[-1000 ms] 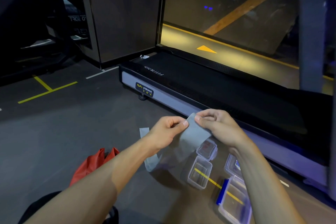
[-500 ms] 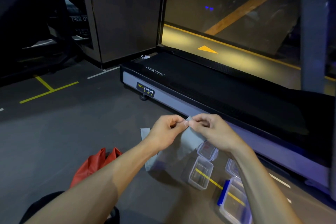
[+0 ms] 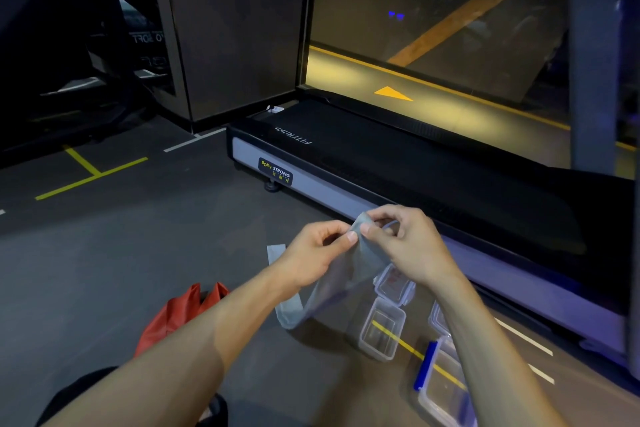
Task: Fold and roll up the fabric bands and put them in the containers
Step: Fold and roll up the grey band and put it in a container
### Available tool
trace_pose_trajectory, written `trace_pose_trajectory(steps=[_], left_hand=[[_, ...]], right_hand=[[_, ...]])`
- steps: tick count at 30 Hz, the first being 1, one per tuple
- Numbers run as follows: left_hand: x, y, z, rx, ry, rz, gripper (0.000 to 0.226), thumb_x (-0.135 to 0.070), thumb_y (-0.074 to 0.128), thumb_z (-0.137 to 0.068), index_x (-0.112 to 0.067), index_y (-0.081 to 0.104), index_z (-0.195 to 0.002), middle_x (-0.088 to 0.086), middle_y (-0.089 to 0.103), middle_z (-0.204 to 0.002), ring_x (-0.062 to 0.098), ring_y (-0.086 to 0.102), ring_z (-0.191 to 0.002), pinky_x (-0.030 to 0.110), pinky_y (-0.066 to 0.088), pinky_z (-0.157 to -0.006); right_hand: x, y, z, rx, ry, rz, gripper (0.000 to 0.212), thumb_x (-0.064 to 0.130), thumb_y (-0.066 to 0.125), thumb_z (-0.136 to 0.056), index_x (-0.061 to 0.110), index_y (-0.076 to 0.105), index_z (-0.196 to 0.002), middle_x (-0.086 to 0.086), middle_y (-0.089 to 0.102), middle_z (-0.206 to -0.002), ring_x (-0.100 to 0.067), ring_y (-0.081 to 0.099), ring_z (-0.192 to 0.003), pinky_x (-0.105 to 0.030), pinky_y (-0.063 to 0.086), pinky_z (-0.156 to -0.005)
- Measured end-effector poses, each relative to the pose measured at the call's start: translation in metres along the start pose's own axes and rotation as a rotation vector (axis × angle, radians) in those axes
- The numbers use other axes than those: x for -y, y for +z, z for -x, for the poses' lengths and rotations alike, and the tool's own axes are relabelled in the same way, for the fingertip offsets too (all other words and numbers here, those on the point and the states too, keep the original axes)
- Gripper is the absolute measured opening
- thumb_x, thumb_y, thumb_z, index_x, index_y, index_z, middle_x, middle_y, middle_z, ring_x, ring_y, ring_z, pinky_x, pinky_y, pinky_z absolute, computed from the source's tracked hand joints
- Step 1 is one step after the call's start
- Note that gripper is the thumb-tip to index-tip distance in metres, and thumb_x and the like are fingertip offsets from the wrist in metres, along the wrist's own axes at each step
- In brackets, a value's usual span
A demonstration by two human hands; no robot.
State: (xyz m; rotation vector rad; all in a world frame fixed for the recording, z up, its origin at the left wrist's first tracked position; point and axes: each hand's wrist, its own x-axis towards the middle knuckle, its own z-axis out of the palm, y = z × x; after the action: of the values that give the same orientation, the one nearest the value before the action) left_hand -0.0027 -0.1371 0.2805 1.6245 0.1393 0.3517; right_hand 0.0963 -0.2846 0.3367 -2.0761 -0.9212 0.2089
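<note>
Head-worn view, forward and downward

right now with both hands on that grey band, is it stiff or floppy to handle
Likely floppy: the grey band sags in a loose loop below the left hand and right hand pinching its top. Probably light too, since fingertip pinches alone hold it.

The right hand [image 3: 401,246] covers the top fold of the grey band [image 3: 367,263], so how many turns it has cannot be told. The right forearm hides part of the clear containers [image 3: 382,328]; the nearest one [image 3: 440,399] is cut by the bottom edge
</note>
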Motion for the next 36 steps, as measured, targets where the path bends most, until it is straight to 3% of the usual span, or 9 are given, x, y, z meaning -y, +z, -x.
trace_pose_trajectory(steps=[5,9,13,16,21,26,30,33,36], left_hand=[[-0.003,0.0,0.0,0.02,-0.035,0.087,0.027,-0.012,0.053,-0.106,-0.02,0.07,-0.087,-0.016,0.068,-0.072,-0.002,0.059,-0.067,0.016,0.046,-0.065],[-0.001,-0.003,-0.003,-0.023,-0.04,0.078,0.029,-0.017,0.058,-0.104,-0.025,0.073,-0.08,-0.012,0.067,-0.072,0.003,0.056,-0.067,0.02,0.044,-0.065],[-0.002,-0.001,-0.005,-0.071,-0.024,0.068,0.024,-0.013,0.059,-0.103,-0.019,0.072,-0.084,-0.013,0.068,-0.068,-0.002,0.057,-0.063,0.013,0.043,-0.061],[-0.003,-0.001,-0.005,-0.089,-0.018,0.06,0.02,-0.012,0.061,-0.102,-0.015,0.072,-0.085,-0.015,0.068,-0.065,-0.006,0.057,-0.061,0.011,0.042,-0.06],[-0.003,-0.005,-0.006,-0.127,-0.022,0.103,0.016,-0.016,0.065,-0.099,-0.012,0.075,-0.087,-0.006,0.069,-0.073,0.0,0.059,-0.065,0.014,0.045,-0.061],[-0.004,-0.005,-0.004,-0.14,-0.004,0.068,0.015,-0.014,0.065,-0.099,-0.012,0.074,-0.087,-0.01,0.065,-0.068,-0.004,0.054,-0.059,0.01,0.04,-0.056],[-0.003,-0.006,-0.004,-0.149,0.018,0.028,0.018,-0.013,0.068,-0.097,-0.013,0.07,-0.08,-0.015,0.055,-0.058,-0.004,0.043,-0.053,0.01,0.034,-0.053],[-0.001,-0.006,-0.004,-0.135,0.033,0.022,0.016,-0.015,0.068,-0.097,-0.014,0.07,-0.081,-0.005,0.056,-0.064,-0.001,0.043,-0.056,0.012,0.034,-0.055],[-0.001,-0.007,-0.003,-0.113,0.03,0.019,0.018,-0.013,0.064,-0.099,-0.014,0.07,-0.082,-0.015,0.056,-0.061,-0.004,0.044,-0.056,0.011,0.035,-0.055]], right_hand=[[-0.002,-0.003,-0.001,-0.025,0.001,-0.024,0.011,0.025,0.075,-0.092,0.025,0.075,-0.104,0.008,0.069,-0.093,0.004,0.062,-0.072,-0.008,0.044,-0.065],[-0.008,0.0,-0.004,0.001,0.061,-0.115,0.018,0.031,0.075,-0.092,0.027,0.072,-0.109,0.002,0.07,-0.092,-0.015,0.07,-0.083,-0.026,0.052,-0.076],[-0.009,0.005,-0.007,-0.022,0.05,-0.15,0.012,0.027,0.072,-0.095,0.024,0.072,-0.106,0.008,0.063,-0.073,-0.002,0.059,-0.064,-0.018,0.044,-0.063],[-0.009,0.007,-0.007,-0.028,0.031,-0.149,0.008,0.026,0.07,-0.096,0.025,0.071,-0.104,0.012,0.06,-0.064,-0.001,0.056,-0.06,-0.014,0.042,-0.059],[-0.002,0.01,-0.005,-0.06,0.012,-0.147,0.005,0.026,0.067,-0.098,0.027,0.072,-0.099,0.0,0.073,-0.082,-0.014,0.069,-0.079,-0.031,0.053,-0.072],[-0.002,0.011,-0.005,0.012,0.037,-0.08,0.012,0.029,0.059,-0.103,0.027,0.07,-0.098,-0.001,0.075,-0.08,-0.025,0.07,-0.079,-0.048,0.055,-0.075],[0.0,0.01,-0.002,0.111,0.03,-0.072,0.017,0.043,0.068,-0.096,0.027,0.068,-0.1,0.007,0.075,-0.076,-0.008,0.064,-0.07,-0.032,0.049,-0.069],[0.0,0.01,-0.001,0.106,0.032,-0.06,0.021,0.046,0.073,-0.091,0.028,0.067,-0.1,0.007,0.076,-0.079,-0.012,0.07,-0.079,-0.035,0.052,-0.073],[-0.004,0.009,-0.002,0.091,0.054,-0.039,0.022,0.046,0.075,-0.089,0.029,0.067,-0.1,0.007,0.076,-0.08,-0.011,0.07,-0.08,-0.034,0.053,-0.074]])
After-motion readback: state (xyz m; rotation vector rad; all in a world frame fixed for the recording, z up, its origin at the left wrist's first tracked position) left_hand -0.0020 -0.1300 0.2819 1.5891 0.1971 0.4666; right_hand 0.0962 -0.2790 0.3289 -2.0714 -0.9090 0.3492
